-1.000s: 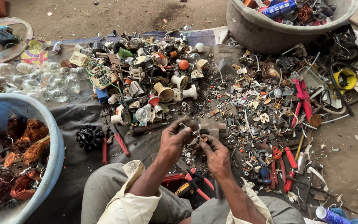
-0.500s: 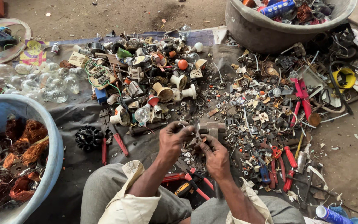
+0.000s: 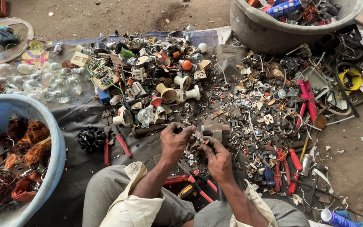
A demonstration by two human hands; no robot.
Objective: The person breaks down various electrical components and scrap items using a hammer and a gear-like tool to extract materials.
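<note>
I sit on the ground with both hands raised over a dark sheet (image 3: 85, 117) covered in scrap. My left hand (image 3: 176, 141) and my right hand (image 3: 217, 157) meet around one small metal scrap piece (image 3: 198, 136), pinched between the fingers of both. Just behind the hands stands a small grey metal block (image 3: 217, 130). Red-handled pliers (image 3: 114, 141) lie to the left of my left hand. More red-handled tools (image 3: 198, 185) lie between my knees.
A blue tub (image 3: 55, 147) at left holds copper wire coils. A grey tub (image 3: 265, 29) of scrap stands at the back right. Clear glass bulbs (image 3: 43, 82) lie at back left. Bulb holders, screws and metal bits cover the sheet; red-handled tools (image 3: 305, 94) lie at right.
My hands stay together over the same spot, with only small finger movements on the metal piece. Nothing else has moved.
</note>
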